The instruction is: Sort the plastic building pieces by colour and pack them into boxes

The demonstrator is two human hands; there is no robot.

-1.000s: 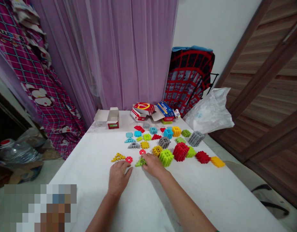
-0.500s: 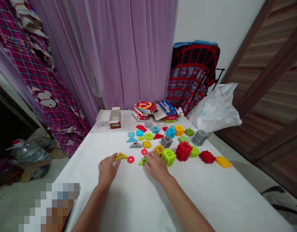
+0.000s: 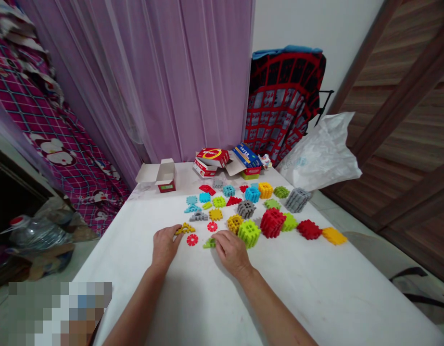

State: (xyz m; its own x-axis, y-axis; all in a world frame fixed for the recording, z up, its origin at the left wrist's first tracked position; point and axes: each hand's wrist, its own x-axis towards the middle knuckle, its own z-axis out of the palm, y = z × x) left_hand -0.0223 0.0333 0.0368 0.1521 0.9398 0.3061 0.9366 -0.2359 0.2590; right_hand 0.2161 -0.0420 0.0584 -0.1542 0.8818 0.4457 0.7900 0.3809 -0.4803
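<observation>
My left hand [image 3: 165, 246] pinches the left end of a yellow arched plastic building piece [image 3: 185, 228] between thumb and fingers. Just in front of that piece lies a red round disc [image 3: 192, 240] with a notched edge. A second red disc [image 3: 212, 226] sits farther back, between the hands. My right hand [image 3: 233, 251] rests at the table with its fingers closed over a light green building piece [image 3: 209, 243], partly hidden under them. Right beside this hand stand a light green block stack [image 3: 249, 234] and a yellow stack [image 3: 235, 224].
Stacks and loose pieces spread behind and to the right: a red stack [image 3: 272, 222], a grey stack [image 3: 298, 200], a flat orange piece [image 3: 335, 236]. Small open boxes, one white [image 3: 166, 174] and one blue [image 3: 247, 156], stand at the back. A white plastic bag [image 3: 321, 154] bulges at the right edge.
My left hand has shifted the yellow piece rightward and back, so it now lies behind the red disc. My right hand stays on the green piece. The camera view has moved slightly.
</observation>
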